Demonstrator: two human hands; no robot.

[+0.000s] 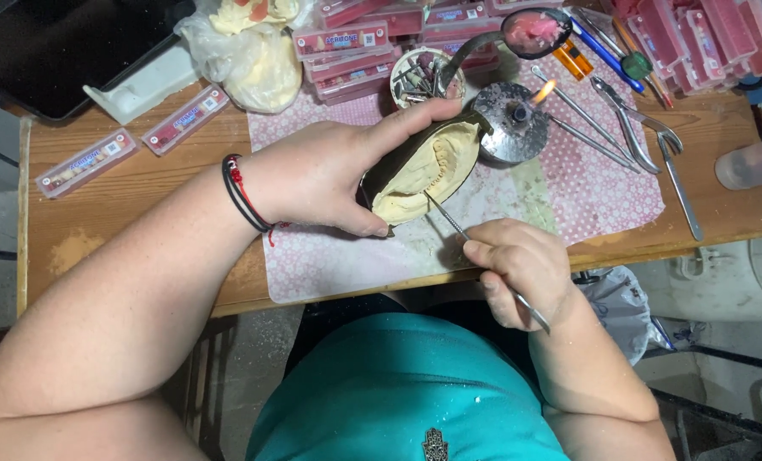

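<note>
My left hand [329, 175] grips a dark oval flask [398, 166] holding a cream plaster jaw cast [436, 166], tilted up above the wooden table. My right hand [522, 269] pinches a thin metal tool [449, 218] like a pen, its tip touching the cast's lower edge. Black and red cords circle my left wrist.
A small burner [510, 119] with a lit flame stands just behind the flask. Metal pliers and probes [633, 128] lie to the right on the pink dotted mat [586, 183]. Pink boxes [347, 43], a cup of burs [419, 77], a bagged cast [253, 55] and a dark tablet [48, 51] sit at the back.
</note>
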